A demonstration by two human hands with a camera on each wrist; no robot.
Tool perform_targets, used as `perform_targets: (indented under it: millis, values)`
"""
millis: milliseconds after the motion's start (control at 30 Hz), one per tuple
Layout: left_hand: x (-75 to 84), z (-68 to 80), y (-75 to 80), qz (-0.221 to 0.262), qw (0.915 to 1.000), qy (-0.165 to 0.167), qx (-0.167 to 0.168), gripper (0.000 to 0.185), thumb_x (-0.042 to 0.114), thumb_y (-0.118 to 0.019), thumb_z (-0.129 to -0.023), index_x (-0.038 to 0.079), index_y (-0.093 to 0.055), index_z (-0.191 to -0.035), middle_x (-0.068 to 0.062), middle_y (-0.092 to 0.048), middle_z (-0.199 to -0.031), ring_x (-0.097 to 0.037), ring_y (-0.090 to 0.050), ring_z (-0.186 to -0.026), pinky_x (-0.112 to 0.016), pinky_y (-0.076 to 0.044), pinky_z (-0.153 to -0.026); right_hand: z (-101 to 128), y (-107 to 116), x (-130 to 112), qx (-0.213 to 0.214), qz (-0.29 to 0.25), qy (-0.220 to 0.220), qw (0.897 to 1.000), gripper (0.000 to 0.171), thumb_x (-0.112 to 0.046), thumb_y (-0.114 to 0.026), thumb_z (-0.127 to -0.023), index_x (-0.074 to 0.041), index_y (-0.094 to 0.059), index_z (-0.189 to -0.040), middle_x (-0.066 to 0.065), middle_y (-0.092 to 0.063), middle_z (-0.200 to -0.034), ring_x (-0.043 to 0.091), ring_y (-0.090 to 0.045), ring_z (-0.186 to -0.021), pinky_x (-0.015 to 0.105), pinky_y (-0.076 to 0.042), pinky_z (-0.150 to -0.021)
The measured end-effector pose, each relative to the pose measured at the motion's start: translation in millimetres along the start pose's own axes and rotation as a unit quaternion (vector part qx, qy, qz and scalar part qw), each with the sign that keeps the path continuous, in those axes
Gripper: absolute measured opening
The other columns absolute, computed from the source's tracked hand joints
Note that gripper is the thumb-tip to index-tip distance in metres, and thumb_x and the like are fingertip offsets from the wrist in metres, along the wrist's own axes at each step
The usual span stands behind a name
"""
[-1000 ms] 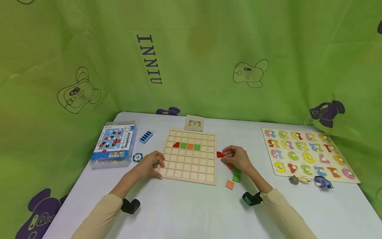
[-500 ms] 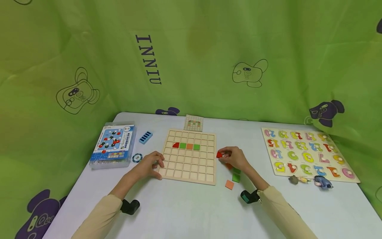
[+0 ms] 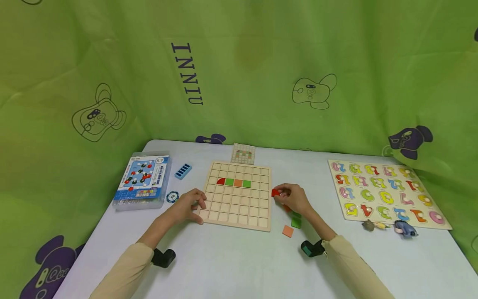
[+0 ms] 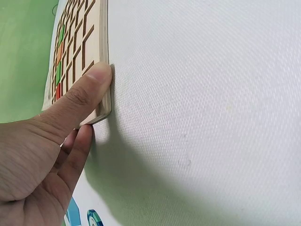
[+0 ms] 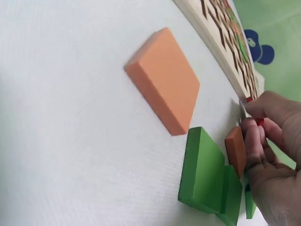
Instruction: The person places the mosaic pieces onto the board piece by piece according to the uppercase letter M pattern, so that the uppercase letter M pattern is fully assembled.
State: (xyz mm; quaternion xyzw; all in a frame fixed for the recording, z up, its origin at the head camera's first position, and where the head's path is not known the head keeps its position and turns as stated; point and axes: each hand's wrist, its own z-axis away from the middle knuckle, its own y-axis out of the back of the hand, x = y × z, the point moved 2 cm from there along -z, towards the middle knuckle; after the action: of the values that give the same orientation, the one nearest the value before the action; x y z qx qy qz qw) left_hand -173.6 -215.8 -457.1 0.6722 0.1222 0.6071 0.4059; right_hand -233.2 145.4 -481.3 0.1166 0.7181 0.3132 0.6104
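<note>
My right hand [image 3: 296, 198] pinches a small red tile [image 3: 275, 192] between thumb and fingers, just off the right edge of the wooden grid board [image 3: 235, 209]; most of that tile is hidden behind the fingertips in the right wrist view. Around the board's near left corner rests my left hand [image 3: 184, 207], its thumb [image 4: 96, 77] on the edge and its fingers against the left side. One row of the board holds a red quarter-round tile [image 3: 221, 181], a green tile [image 3: 229, 182], an orange tile [image 3: 237, 183] and another green tile [image 3: 247, 184].
Loose orange [image 5: 164, 80] and green tiles [image 5: 202, 169] lie under and near my right hand. Behind the board lies a pattern card [image 3: 243, 154]. A boxed molecule kit [image 3: 142, 180], blue block [image 3: 183, 171] and chip [image 3: 172, 197] sit left; a number puzzle [image 3: 384, 193] and small figures [image 3: 405, 229] right.
The red tile has turned between my right fingertips and now shows less of itself, while that hand has barely shifted. My left hand stays at the board's corner.
</note>
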Motion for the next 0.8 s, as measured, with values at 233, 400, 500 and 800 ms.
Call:
perform_targets:
  millis: [233, 400, 500, 800]
  values:
    - [-0.2, -0.8, 0.0, -0.007, 1.0000, 0.000, 0.003, 0.034, 0.005, -0.088, -0.061, 0.005, -0.061, -0.081, -0.011, -0.055, -0.117, -0.030, -0.051, -0.109, -0.036, -0.054, -0.085, 2.9, 0.4, 0.0, 0.039, -0.070, -0.042, 0.996, 0.027, -0.003, -0.071, -0.084, 0.004, -0.066, -0.111, 0.015, -0.065, -0.094, 0.015, -0.058, -0.075, 0.018, -0.050, -0.058]
    - [0.6, -0.2, -0.1, -0.009, 1.0000, 0.000, 0.003, 0.034, 0.004, -0.088, -0.061, 0.004, -0.061, -0.081, -0.011, -0.055, -0.117, -0.029, -0.051, -0.108, -0.036, -0.054, -0.084, 2.1, -0.1, -1.7, 0.058, -0.110, -0.060, 0.990, 0.030, -0.004, -0.070, -0.085, 0.003, -0.065, -0.114, 0.015, -0.062, -0.098, 0.014, -0.055, -0.077, 0.015, -0.049, -0.060]
    - [0.9, 0.1, -0.2, -0.008, 1.0000, 0.000, 0.004, 0.034, 0.004, -0.088, -0.061, 0.004, -0.061, -0.081, -0.011, -0.055, -0.117, -0.029, -0.051, -0.108, -0.036, -0.053, -0.083, 1.2, -0.7, -1.6, 0.066, -0.138, -0.066, 0.986, 0.031, -0.003, -0.070, -0.085, 0.004, -0.064, -0.115, 0.016, -0.062, -0.100, 0.013, -0.056, -0.079, 0.014, -0.051, -0.062]
    - [2.7, 0.8, -0.3, -0.006, 0.9999, 0.009, 0.005, 0.033, 0.003, -0.088, -0.061, 0.004, -0.062, -0.081, -0.012, -0.055, -0.117, -0.030, -0.050, -0.109, -0.038, -0.053, -0.085, -5.3, -7.3, -6.0, 0.053, -0.188, -0.067, 0.979, 0.033, -0.004, -0.070, -0.086, 0.004, -0.063, -0.117, 0.019, -0.061, -0.105, 0.011, -0.059, -0.081, 0.016, -0.053, -0.067]
